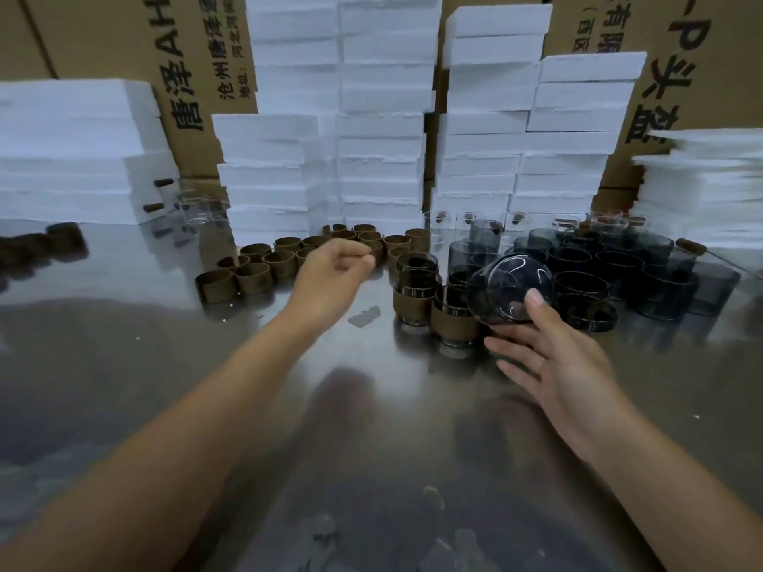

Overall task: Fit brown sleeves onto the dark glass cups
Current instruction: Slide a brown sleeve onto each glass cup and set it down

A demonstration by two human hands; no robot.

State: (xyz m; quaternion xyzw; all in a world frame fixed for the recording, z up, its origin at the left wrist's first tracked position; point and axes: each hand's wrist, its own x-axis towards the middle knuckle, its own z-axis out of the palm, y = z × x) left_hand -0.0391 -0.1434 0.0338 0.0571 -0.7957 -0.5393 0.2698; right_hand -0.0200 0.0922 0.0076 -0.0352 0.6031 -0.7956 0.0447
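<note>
Right hand [553,365] grip holds tilted dark cup [510,289]; left hand [330,274] over brown sleeves [252,278], fingers curled, grip unclear.

Table [124,344]: metal, steel look, glossy, mirror-like reflections, hazy smears.
Sleeves [254,278]: brown, matt, slightly grainy; leather or cork, cannot tell.
Cups [660,282]: dark smoked glass, translucent, smooth, glossy, bright highlights on rims.
Tilted cup [510,289]: same glass, curved white glints on base.
Sleeved cups [413,305]: matt brown band over shiny dark glass; bare rim glossy.
Clear glasses [437,229]: colourless glass, glossy.
Blocks [380,158]: white foam, matt, granular, ragged edges.
Cartons [198,76]: brown cardboard, matt, black print.
</note>
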